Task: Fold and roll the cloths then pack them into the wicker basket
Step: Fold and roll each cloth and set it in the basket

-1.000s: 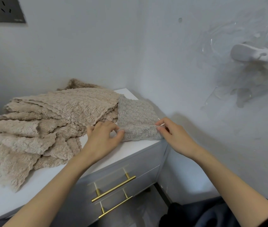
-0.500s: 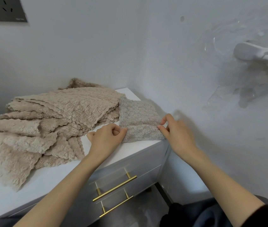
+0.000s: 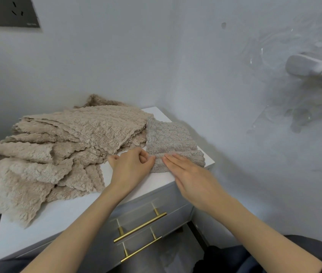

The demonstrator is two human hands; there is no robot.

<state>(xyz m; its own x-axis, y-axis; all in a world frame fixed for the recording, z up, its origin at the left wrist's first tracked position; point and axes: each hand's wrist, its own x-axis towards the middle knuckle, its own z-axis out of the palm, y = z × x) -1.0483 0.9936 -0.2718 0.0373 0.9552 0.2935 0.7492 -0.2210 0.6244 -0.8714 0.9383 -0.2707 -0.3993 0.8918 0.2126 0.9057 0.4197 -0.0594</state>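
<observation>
Two quick questions: what fills most of the shot, and where are the cloths sitting? (foldfan)

Mostly it's pale wall [image 3: 195, 75], two faces meeting in a corner behind a drawer cabinet [image 3: 57, 213] with a white top and grey fronts. All the cloths are on that top. Biggest is the heap of beige fluffy cloths [image 3: 67, 146], layered loosely over the left and back of the top and spilling past its left edge. (drawerguy)

And the other one? (foldfan)

That's the grey cloth [image 3: 170, 136], smaller, lying flat at the right end of the top, its left side touching the beige heap. Its near edge is turned over on itself into a narrow band. (drawerguy)

Hands? (foldfan)

So the right hand [image 3: 189, 174] lies flat on that band, fingers straight and close together, pressing down. Just beside it, the left hand [image 3: 130, 168] has its fingers curled in, thumb and forefinger pinching the band's left end. Both forearms are bare. (drawerguy)

Any small stuff? (foldfan)

Yep. A white object [image 3: 313, 69] sits high on the right wall with clear plastic around it, can't tell what it is tbh. A dark wall socket panel [image 3: 8, 14] is up in the top-left corner. Smallest are the two brass bar handles [image 3: 140, 227] on the drawer fronts, below the hands. (drawerguy)
</observation>
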